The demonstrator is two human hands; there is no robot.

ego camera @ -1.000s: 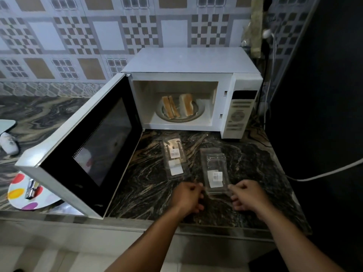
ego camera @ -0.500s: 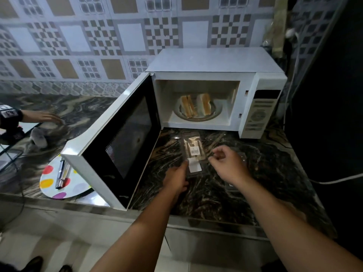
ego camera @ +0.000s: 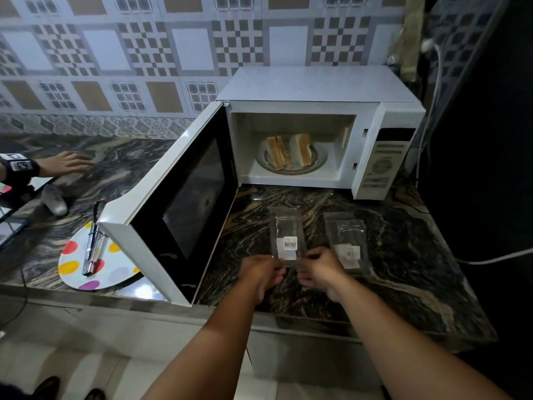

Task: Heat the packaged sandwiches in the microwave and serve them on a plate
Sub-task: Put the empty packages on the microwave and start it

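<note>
Two sandwiches [ego camera: 289, 151] stand on the turntable inside the white microwave [ego camera: 317, 90], whose door [ego camera: 173, 209] hangs wide open to the left. On the marble counter in front lie two empty clear plastic sandwich packages. My left hand [ego camera: 261, 272] and my right hand [ego camera: 320, 268] grip the near end of the left package [ego camera: 287, 235], one on each side. The right package [ego camera: 347, 243] lies just right of my right hand, untouched. A polka-dot plate [ego camera: 78, 264] with metal tongs [ego camera: 93, 246] on it sits left of the door.
Another person's hand [ego camera: 67, 163] with a wrist device rests on the counter at far left, near a white object [ego camera: 54, 197]. A white cable [ego camera: 496, 256] runs along the dark wall at right. The counter's front edge [ego camera: 259, 316] is just below my hands.
My hands have drawn back toward the counter's front edge and both now hold the near end of the left package. The camera view shifted, showing more of the left counter.
</note>
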